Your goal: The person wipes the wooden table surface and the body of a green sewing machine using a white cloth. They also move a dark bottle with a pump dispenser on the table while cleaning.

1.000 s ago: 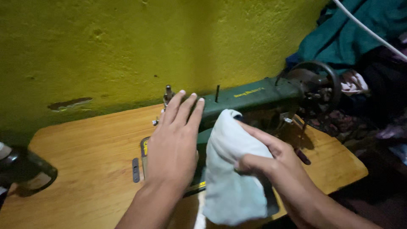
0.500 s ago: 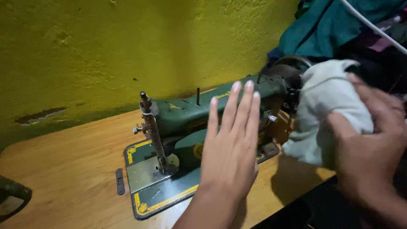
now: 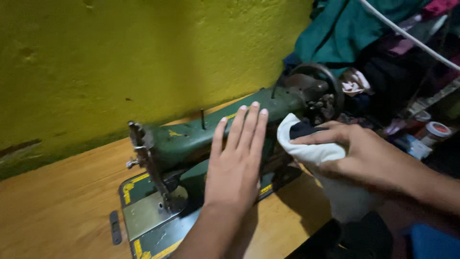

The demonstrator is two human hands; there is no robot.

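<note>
**Around the work: wall, bench and clutter**

Behind, a rough yellow-green wall [image 3: 143, 52], pitted and darkening toward its foot. Below it, a bare wooden bench [image 3: 52, 206], orange-brown, with a small dark slot plate [image 3: 115, 227] set into the top near the front left. Upper right, a heap of teal cloth [image 3: 345, 29] against the wall, crossed by a white cord [image 3: 407, 38] running diagonally. Further right, dark clothes, and a small jar with a red-rimmed lid [image 3: 437, 130] among blurred odds and ends.
</note>
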